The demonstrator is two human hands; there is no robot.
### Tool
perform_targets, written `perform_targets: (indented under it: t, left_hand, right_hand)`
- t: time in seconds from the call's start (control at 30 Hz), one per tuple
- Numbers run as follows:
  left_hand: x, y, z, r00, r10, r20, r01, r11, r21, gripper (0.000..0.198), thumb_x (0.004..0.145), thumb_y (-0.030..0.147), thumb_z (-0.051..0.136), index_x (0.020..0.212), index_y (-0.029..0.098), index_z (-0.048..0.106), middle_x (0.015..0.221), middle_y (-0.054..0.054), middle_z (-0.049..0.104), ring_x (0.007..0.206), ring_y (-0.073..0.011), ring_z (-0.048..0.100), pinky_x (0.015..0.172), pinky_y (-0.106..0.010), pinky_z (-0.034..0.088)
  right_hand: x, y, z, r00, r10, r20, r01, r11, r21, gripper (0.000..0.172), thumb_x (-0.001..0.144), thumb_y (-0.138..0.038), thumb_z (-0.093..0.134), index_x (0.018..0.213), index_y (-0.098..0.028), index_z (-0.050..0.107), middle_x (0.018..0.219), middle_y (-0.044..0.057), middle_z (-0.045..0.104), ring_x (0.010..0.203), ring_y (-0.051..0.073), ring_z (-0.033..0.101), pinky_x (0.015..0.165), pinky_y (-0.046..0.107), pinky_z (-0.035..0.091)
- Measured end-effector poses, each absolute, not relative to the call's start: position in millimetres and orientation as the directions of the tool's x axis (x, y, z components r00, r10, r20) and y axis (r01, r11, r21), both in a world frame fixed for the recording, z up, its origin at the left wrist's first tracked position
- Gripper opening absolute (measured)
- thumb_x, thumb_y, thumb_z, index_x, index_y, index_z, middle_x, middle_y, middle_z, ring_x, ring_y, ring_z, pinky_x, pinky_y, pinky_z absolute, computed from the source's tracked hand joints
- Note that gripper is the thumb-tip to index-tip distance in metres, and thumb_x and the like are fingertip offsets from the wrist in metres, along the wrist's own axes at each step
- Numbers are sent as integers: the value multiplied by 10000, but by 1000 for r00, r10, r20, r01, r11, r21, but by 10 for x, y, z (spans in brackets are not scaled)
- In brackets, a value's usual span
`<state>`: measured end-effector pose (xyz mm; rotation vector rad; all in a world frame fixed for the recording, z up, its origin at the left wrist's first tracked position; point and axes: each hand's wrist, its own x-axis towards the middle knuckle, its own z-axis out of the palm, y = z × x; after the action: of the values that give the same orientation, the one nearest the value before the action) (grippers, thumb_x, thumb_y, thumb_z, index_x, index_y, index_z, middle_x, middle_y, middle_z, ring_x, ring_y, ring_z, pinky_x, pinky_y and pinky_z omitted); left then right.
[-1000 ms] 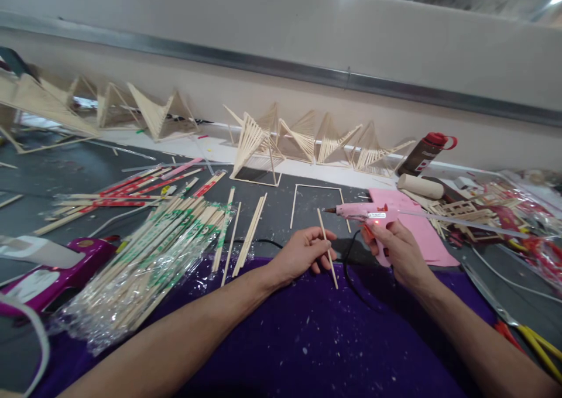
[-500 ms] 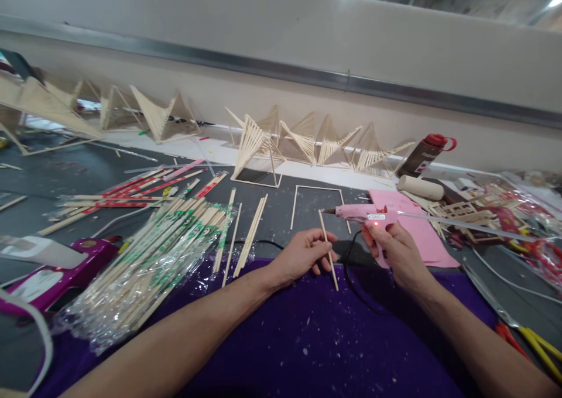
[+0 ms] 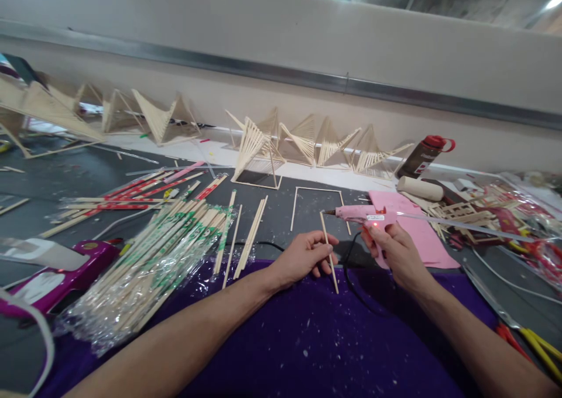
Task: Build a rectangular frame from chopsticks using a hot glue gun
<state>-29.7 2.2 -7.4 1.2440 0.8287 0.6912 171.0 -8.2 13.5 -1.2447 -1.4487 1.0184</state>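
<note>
Between thumb and fingers, my left hand [image 3: 309, 253] pinches a thin wooden stick [image 3: 330, 254], tilted with its far end up. My right hand [image 3: 390, 246] is wrapped round a pink hot glue gun [image 3: 364, 214] with a small red light lit. The gun's dark nozzle points left and is at the stick's far end; whether they touch I cannot tell. Just beyond my hands lies a three-sided frame of sticks [image 3: 317, 189], its near side open. Several loose sticks [image 3: 251, 237] lie left of my left hand.
Plastic-wrapped chopsticks [image 3: 162, 269] and a magenta glue gun [image 3: 74, 275] lie left. Stick models [image 3: 257, 152] line the wall. At right are a pink sheet [image 3: 428, 240], a bottle [image 3: 421, 157], a cardboard-coloured roll [image 3: 420, 188] and scissors [image 3: 511, 322]. A black cord [image 3: 349, 269] hangs between my hands.
Almost nothing differs. The held stick's far end has shifted very slightly right and down near the nozzle, and the left hand sits a touch lower.
</note>
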Motion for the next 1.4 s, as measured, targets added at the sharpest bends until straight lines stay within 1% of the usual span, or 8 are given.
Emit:
perform_targets:
  t: [0.2,0.4,0.57,0.7,0.8,1.0,1.4]
  left_hand:
    - [-291,21,-77,535,826,-180,-3,215,977,271,787,285,506,1006,128,530,753,-48,638,544,-91,581,413,-160,386]
    - [-300,32,-78,555,814,-170,2,203,979,280,787,297,509,1011,131,534,756,-48,638,550,-90,583,424,-160,391]
    - [-298,24,-72,566,806,-174,8,206,979,279,788,300,508,1012,136,534,752,-44,636,544,-85,579,415,-152,379]
    - [-299,20,-64,576,799,-172,3,209,978,276,796,300,501,1015,133,530,755,-44,634,547,-85,580,415,-151,381]
    - [-301,20,-59,584,792,-178,0,219,976,279,798,298,501,1019,130,529,751,-43,633,541,-86,578,415,-157,386]
    - [-302,11,-61,581,797,-165,-5,207,978,283,806,294,495,1029,123,525,757,-46,628,530,-81,565,409,-159,387]
    - [-294,13,-90,565,807,-171,-14,216,976,280,803,295,501,1028,129,522,750,-44,629,510,-73,557,394,-148,376]
  right_hand:
    - [1715,-89,126,-45,990,130,204,137,-969,300,851,-389,487,641,-176,484,536,-37,449,458,72,371,429,222,259]
    - [1721,-93,126,-51,992,115,224,124,-967,312,852,-407,473,642,-177,481,516,-36,432,442,75,343,412,227,236]
    - [1737,-72,94,-58,992,111,223,121,-967,310,852,-413,475,652,-176,485,545,-27,450,468,84,372,434,230,264]
    - [1753,-64,94,-80,989,126,245,142,-959,330,858,-407,471,625,-174,492,518,-30,441,464,82,376,445,229,272]
    - [1761,-71,110,-78,988,131,258,147,-955,335,857,-409,471,621,-174,502,503,-32,438,448,77,365,428,226,256]
    - [1770,-82,127,-31,995,90,261,95,-961,326,841,-425,482,635,-174,515,487,-30,447,413,71,343,393,223,228]
    - [1778,-88,143,-54,994,98,272,109,-956,330,832,-437,488,642,-170,530,504,-19,458,435,76,364,395,218,246]
